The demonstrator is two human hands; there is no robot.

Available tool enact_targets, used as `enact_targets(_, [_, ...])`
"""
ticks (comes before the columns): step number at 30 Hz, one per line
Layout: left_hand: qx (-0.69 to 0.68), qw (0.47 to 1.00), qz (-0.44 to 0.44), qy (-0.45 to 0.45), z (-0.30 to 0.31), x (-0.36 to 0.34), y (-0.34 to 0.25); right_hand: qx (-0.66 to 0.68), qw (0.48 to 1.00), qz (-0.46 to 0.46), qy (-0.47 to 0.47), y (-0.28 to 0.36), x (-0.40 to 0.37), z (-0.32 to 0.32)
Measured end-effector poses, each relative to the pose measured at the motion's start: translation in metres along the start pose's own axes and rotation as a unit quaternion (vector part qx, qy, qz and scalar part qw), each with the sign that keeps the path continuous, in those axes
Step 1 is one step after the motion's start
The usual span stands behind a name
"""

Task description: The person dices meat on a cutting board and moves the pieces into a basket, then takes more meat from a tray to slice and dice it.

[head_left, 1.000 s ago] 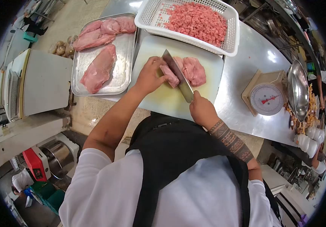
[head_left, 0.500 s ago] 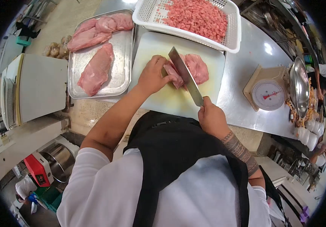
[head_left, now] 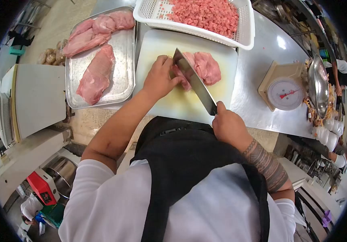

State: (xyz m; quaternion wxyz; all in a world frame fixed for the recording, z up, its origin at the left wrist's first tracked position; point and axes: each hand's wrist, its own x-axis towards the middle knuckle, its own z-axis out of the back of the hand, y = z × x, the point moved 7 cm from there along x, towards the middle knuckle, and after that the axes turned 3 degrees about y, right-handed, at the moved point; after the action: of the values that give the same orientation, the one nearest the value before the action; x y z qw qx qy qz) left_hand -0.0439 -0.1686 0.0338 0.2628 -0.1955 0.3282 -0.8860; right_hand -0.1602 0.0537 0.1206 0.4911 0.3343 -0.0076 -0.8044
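Note:
My right hand [head_left: 229, 126] grips the dark handle of a cleaver [head_left: 197, 85], its broad blade slanting up and left across the cutting board [head_left: 151, 45]. The blade stands against a strip of raw meat [head_left: 184, 82], partly hidden by it. My left hand [head_left: 159, 80] curls its fingers over that strip, pressing it from the left side. Right of the blade lies a larger pink lump of meat [head_left: 207, 68], apart from my fingers. Whether the edge touches the board is hidden.
A metal tray [head_left: 121, 82] with several raw meat pieces [head_left: 96, 74] stands left. Behind the board, a white perforated basket [head_left: 153, 14] holds diced meat [head_left: 205, 16]. A dial scale [head_left: 284, 94] with a metal pan [head_left: 318, 86] is right. Another person [head_left: 340, 74] stands at far right.
The blade has tilted, showing more of its flat side and covering more of the meat strip. My left hand keeps its hold. The whole view has shifted slightly.

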Motion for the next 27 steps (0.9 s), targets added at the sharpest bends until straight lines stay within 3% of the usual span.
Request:
enact_targets(13, [-0.01,1.0,0.008,0.01,-0.003,0.001,-0.004,0.011,0.99,0.092,-0.103,0.044,0.062,-0.009])
enact_targets(19, [-0.002,1.0,0.002,0.013,-0.005,0.005,0.002,0.019,0.985,0.085,-0.147,0.054,0.083,-0.013])
enact_targets(27, [-0.016,1.0,0.007,-0.005,-0.006,0.001,0.0,-0.002,0.997,0.061,-0.049,0.053,0.035,0.007])
